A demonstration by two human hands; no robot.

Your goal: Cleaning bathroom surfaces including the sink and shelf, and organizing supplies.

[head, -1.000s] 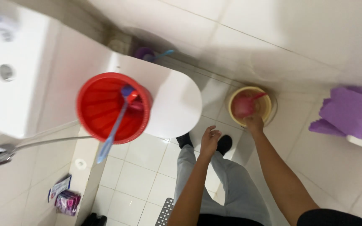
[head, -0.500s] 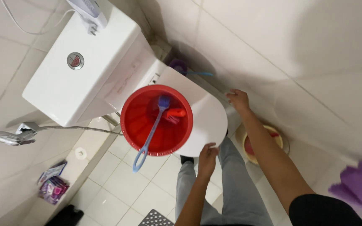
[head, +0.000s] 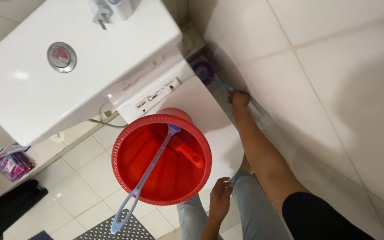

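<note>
Two hands: right hand [head: 238, 98] grips the thin blue brush handle [head: 221, 83] beside the toilet; left hand [head: 221, 195] hangs loose near the round red plastic bucket [head: 161, 159].

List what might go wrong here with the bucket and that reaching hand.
1. The red bucket sits on the closed toilet lid; a knock from the left hand beside it might tip it.
2. The blue brush sticks out over the rim and could catch or fall.
3. The right hand reaches by the wall for a purple brush, so the person may overbalance.
</note>
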